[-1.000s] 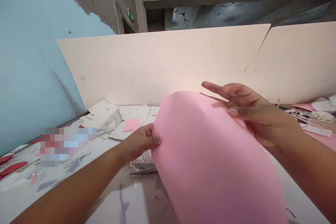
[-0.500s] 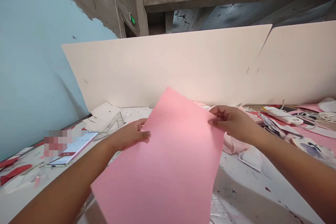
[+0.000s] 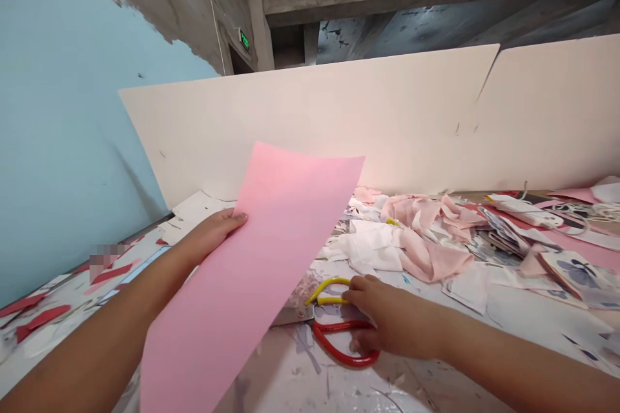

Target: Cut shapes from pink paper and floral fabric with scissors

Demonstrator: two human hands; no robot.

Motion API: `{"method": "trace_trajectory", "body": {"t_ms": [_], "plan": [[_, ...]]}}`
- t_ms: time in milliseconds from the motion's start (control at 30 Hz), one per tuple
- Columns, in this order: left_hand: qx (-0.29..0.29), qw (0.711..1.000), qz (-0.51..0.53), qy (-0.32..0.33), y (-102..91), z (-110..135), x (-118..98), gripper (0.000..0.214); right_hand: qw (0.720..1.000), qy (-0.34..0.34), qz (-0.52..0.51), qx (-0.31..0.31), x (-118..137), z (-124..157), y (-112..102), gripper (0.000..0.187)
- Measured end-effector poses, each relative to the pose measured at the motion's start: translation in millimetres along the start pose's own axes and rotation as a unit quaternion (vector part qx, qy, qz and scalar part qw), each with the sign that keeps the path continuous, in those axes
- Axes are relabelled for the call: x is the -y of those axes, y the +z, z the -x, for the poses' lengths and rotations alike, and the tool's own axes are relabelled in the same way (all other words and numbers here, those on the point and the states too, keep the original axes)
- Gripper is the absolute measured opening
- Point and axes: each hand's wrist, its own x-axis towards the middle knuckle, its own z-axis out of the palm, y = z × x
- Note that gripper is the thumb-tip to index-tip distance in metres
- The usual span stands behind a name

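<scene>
- At the far left, red paper scraps (image 3: 41, 324) lie on a paper-covered workbench (image 3: 300, 381), below a pale blue wall (image 3: 62, 116).
- The left hand (image 3: 210, 235) grips the left edge of a pink sheet (image 3: 252, 277), its fingers pressed together and clamped on the paper.
- The sheet's long axis runs from about 1 o'clock to 7 o'clock. It is tilted up off the bench, and its lower end runs out of view.
- Scissors (image 3: 339, 339) with yellow and red handle loops lie on the bench, at about 4 o'clock from the left hand and 9 o'clock from the right.
- The right hand (image 3: 390, 319) is the nearer hand, and its fingers (image 3: 358, 284) are close together, touching the yellow loop. Whether they are closed on the handles, I cannot tell.
- At about 1 o'clock from the right hand, crumpled pink fabric (image 3: 426, 232) and white fabric (image 3: 372, 245) lie heaped together.
- At the far right, a butterfly-printed sheet (image 3: 576, 273) lies on the bench, with tangled white cord (image 3: 600, 210) beyond it at about 1 o'clock.
</scene>
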Motion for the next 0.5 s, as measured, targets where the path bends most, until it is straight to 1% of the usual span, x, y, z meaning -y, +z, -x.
{"method": "trace_trajectory", "body": {"t_ms": [33,100,200,267,333,400,500], "plan": [[0.001,1.000,-0.011,-0.001,1.0,1,3,0.034,0.999,-0.002,0.044,0.006,5,-1,3,0.029],[0.002,1.000,-0.017,-0.003,5.0,6,10,0.036,0.995,-0.011,0.100,0.004,11,-4,4,0.025],[0.010,1.000,0.011,-0.020,14.0,16,26,0.035,0.989,-0.037,0.143,0.002,15,-9,2,0.025],[0.008,0.999,0.032,-0.035,19.6,23,37,0.032,0.984,-0.037,0.176,0.012,18,-11,1,0.025],[0.001,0.997,0.060,-0.045,23.6,30,46,0.031,0.977,-0.014,0.209,0.026,22,-12,0,0.027],[0.002,0.994,0.089,-0.069,25.8,34,52,0.031,0.970,0.019,0.242,0.026,25,-10,-2,0.027],[-0.009,0.989,0.126,-0.072,26.9,35,59,0.026,0.959,0.055,0.278,-0.011,21,-4,-8,0.027]]}}
